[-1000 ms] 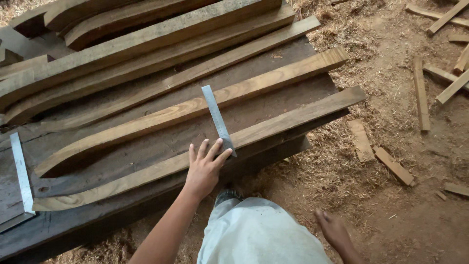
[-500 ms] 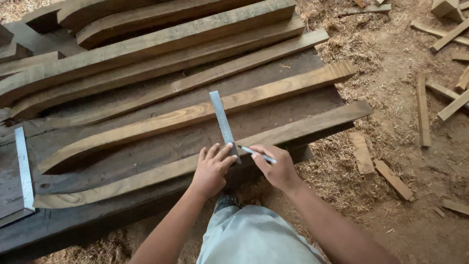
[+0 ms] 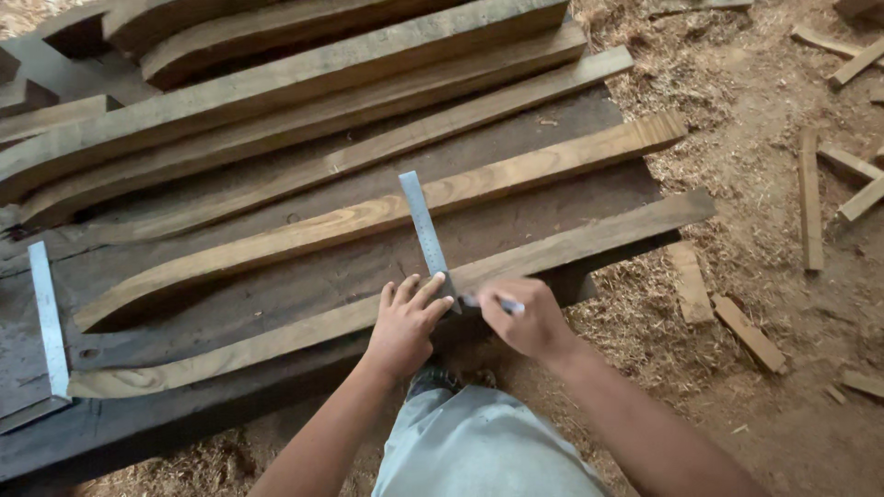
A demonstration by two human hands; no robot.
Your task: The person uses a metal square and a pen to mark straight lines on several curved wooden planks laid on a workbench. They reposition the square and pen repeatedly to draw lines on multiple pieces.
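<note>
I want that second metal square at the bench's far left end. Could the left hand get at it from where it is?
Probably yes: the metal square lies uncovered, nothing between, but the left hand presses the ruler.

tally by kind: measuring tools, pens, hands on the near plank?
Steel squares: 2, one under the left hand at, one at far left
Pens: 1, in the right hand
Hands: 2, both at the plank
Total: 5
</note>
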